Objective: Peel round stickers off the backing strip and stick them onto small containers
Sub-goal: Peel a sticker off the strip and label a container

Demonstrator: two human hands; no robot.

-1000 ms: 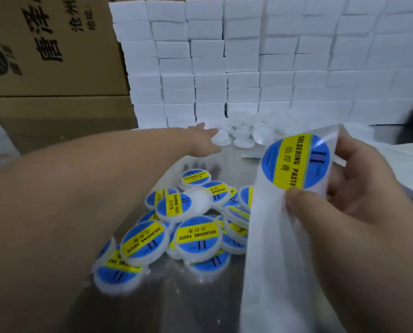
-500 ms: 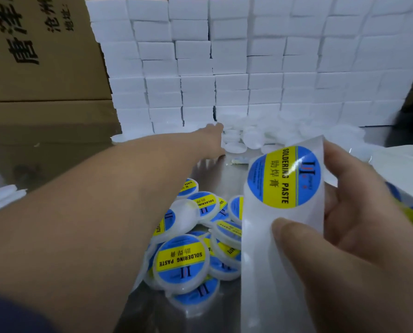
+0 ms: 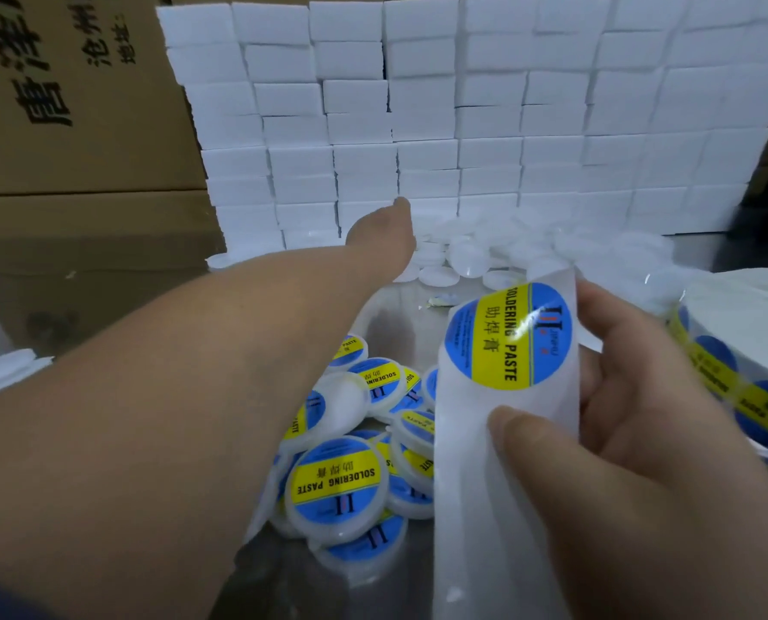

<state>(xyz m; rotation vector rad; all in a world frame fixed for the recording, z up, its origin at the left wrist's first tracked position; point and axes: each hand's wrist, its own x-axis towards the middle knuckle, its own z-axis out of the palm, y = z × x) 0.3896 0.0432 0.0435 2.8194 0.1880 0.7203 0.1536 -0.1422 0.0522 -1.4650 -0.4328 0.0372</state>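
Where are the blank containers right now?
Head view, centre-back: the blank containers lie at the foot of the white box stack, by the outstretched left hand, beyond the labelled containers.

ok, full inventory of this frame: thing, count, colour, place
labelled tubs: roughly a dozen, white with blue-yellow stickers, heaped mid-table
plain tubs: many, white, piled at the foot of the blocks
strip: one, translucent white, upright at front right
sticker: one, blue and yellow, on the strip's top end
roll: one, white with blue-yellow stickers, right edge
blocks: many, white, stacked as a wall at the back
cartons: at least two, brown, back left
table: one, grey metal, under it all
left hand: reaching over the plain tubs, grip hidden
right hand: pinches the strip, thumb in front
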